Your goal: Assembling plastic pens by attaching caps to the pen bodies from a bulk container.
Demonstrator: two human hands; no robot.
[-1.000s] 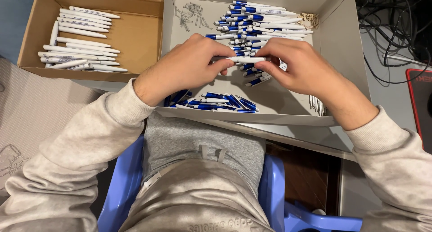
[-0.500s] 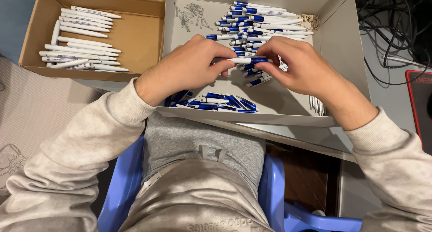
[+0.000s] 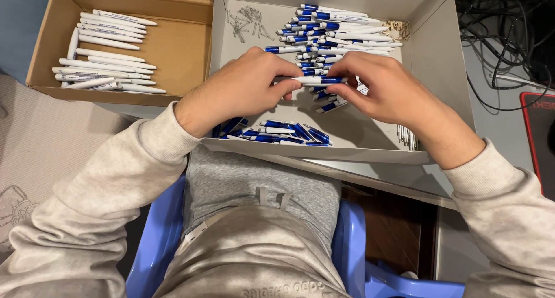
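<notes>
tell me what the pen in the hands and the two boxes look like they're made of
The pen held between the left hand and right hand looks like smooth moulded plastic, white barrel with a glossy blue end. The brown box looks like raw matte cardboard, its folded flaps showing. The white box seems coated paperboard, with creased thin walls.

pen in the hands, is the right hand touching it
Touching: the head view shows right hand fingertips pinching the blue end of the pen, no gap.

Blue plastic chair (image 3: 352,246) below. Beige textured mat (image 3: 52,142) on left. Tangled black cables (image 3: 503,26) on grey surface (image 3: 509,124), top right.
</notes>
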